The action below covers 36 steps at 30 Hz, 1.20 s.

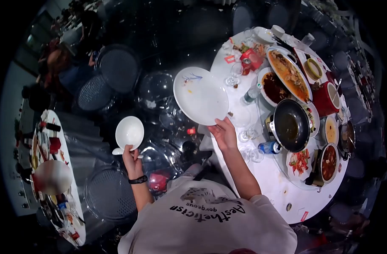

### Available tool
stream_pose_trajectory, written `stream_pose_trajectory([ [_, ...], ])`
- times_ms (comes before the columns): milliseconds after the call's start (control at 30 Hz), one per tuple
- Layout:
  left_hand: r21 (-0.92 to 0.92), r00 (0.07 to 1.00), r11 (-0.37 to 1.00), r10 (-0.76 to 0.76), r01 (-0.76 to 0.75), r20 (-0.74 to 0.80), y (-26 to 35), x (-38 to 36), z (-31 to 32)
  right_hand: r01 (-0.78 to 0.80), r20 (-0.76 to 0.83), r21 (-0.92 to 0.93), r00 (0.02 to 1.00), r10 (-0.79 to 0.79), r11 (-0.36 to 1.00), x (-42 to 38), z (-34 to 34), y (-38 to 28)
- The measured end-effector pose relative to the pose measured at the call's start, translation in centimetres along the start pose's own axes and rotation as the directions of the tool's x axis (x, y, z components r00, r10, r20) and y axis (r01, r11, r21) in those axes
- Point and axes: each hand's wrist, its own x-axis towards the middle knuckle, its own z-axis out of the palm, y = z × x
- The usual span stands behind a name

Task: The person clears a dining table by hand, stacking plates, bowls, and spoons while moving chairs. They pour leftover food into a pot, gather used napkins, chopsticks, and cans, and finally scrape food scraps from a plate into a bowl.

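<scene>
My left hand [132,160], with a black band on its wrist, holds a small white bowl [129,132] and a white spoon [118,151] under it, away from the table. My right hand [224,133] grips the near rim of a large white plate [200,96], which carries a few food smears and is tilted over the left edge of the round table [269,186]. Both things are lifted in the air above a dark floor area.
The white-clothed table holds a black pan [291,125], an oval platter of food [288,73], a red pot [324,99], a blue can [269,147], wine glasses [233,78] and a water bottle [252,94]. Round chairs [117,70] stand left. Another laid table [53,178] is far left.
</scene>
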Motion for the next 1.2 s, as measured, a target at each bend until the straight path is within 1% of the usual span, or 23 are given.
stream_pose_trajectory([
  [100,0.052,0.999,0.998,-0.018,0.017,0.03,-1.6,2.7,4.1,0.082,-0.012,0.051,0.997,-0.082,0.995,3.4,1.1,-3.5],
  [167,0.1,0.99,0.992,-0.085,0.073,0.116,-2.9,5.6,7.2,0.155,-0.049,0.098,0.987,-0.151,0.983,4.2,1.9,-6.4],
  [200,0.115,0.982,0.988,-0.116,0.099,0.151,-3.8,7.6,8.5,0.193,-0.093,0.074,0.978,-0.186,0.978,4.6,2.3,-7.9],
  [333,0.144,0.918,0.973,-0.221,0.183,0.328,-6.6,13.8,16.5,0.355,-0.171,0.095,0.926,-0.336,0.93,7.2,2.0,-12.3],
  [433,0.21,0.862,0.935,-0.345,0.285,0.371,-8.5,18.9,22.6,0.436,-0.262,0.002,0.869,-0.421,0.9,10.5,1.7,-14.6],
  [467,0.244,0.851,0.92,-0.381,0.308,0.362,-9.1,20.6,24.7,0.464,-0.3,-0.014,0.843,-0.446,0.886,11.5,1.7,-14.9],
  [500,0.266,0.813,0.905,-0.418,0.332,0.405,-10.1,23.8,25.6,0.494,-0.341,-0.033,0.812,-0.474,0.869,12.5,1.8,-15.3],
  [567,0.362,0.808,0.875,-0.452,0.321,0.378,-11.6,28.0,30.5,0.549,-0.429,-0.071,0.737,-0.523,0.833,14.5,2.0,-15.9],
  [700,0.54,0.732,0.81,-0.509,0.229,0.453,-15.0,37.2,38.8,0.63,-0.633,-0.143,0.535,-0.56,0.763,15.8,3.3,-15.9],
  [800,0.647,0.644,0.731,-0.605,0.218,0.467,-17.0,40.3,44.2,0.666,-0.758,-0.211,0.351,-0.55,0.716,14.7,4.9,-15.3],
  [867,0.679,0.61,0.693,-0.654,0.243,0.448,-18.5,41.0,46.9,0.679,-0.808,-0.26,0.237,-0.54,0.687,13.7,6.1,-14.6],
  [933,0.704,0.587,0.657,-0.691,0.268,0.421,-19.8,40.9,49.0,0.684,-0.84,-0.296,0.146,-0.523,0.667,12.9,7.2,-14.1],
  [967,0.707,0.575,0.648,-0.705,0.284,0.415,-21.1,41.7,49.1,0.685,-0.852,-0.305,0.114,-0.511,0.661,12.7,7.5,-13.8],
  [1067,0.706,0.47,0.59,-0.788,0.392,0.398,-23.8,43.8,49.7,0.697,-0.875,-0.316,0.047,-0.481,0.644,12.3,8.0,-13.4],
  [1100,0.691,0.461,0.587,-0.795,0.422,0.394,-23.7,43.6,50.7,0.702,-0.881,-0.317,0.03,-0.471,0.637,12.3,8.1,-13.3],
  [1167,0.651,0.444,0.584,-0.805,0.485,0.392,-22.8,42.5,53.1,0.728,-0.888,-0.288,0.041,-0.459,0.622,12.1,7.3,-13.5],
  [1200,0.645,0.463,0.586,-0.802,0.49,0.377,-22.6,42.6,54.4,0.745,-0.884,-0.296,0.024,-0.467,0.598,12.5,7.0,-13.9],
])
